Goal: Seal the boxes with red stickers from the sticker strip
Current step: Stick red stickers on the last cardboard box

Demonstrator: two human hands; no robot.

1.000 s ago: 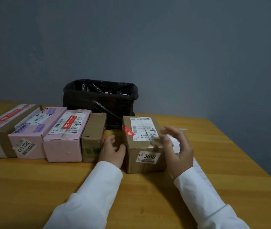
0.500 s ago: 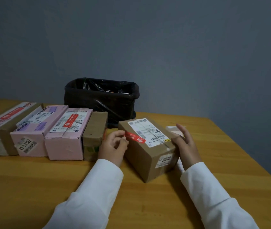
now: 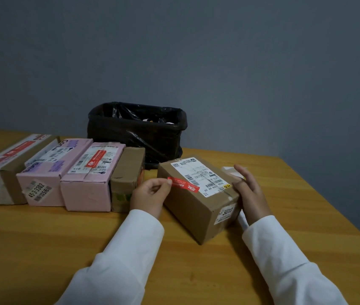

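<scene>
Red and narrow, the sticker [image 3: 183, 185] lies slantwise across the top of the brown cardboard box [image 3: 199, 194] that sits skewed on the yellow wooden table [image 3: 42, 249], its right end already down over the edge of the white shipping label [image 3: 199, 176], its left end pinched between thumb and forefinger of the left hand [image 3: 150, 195], whose other fingers curl in beneath. The right hand [image 3: 249, 190] rests against the far right side of the box, fingers fairly straight and loosely spread, holding nothing but steadying the carton. To do this step well, I would say the left end wants lowering gently while kept taut, so no crease forms, and it should cross the flap seam or wrap over the box's edge; then a firm rub along the whole length. The right hand had better brace the box, since it sits skewed and may slide. A pale paper strip [image 3: 229, 169] peeks out behind the right hand, probably the sticker strip, though I cannot tell for sure. To the left stand a row of boxes, among them a pink cardboard box [image 3: 91, 179] already bearing a red seal, and behind them a black-lined bin [image 3: 135, 133].
</scene>
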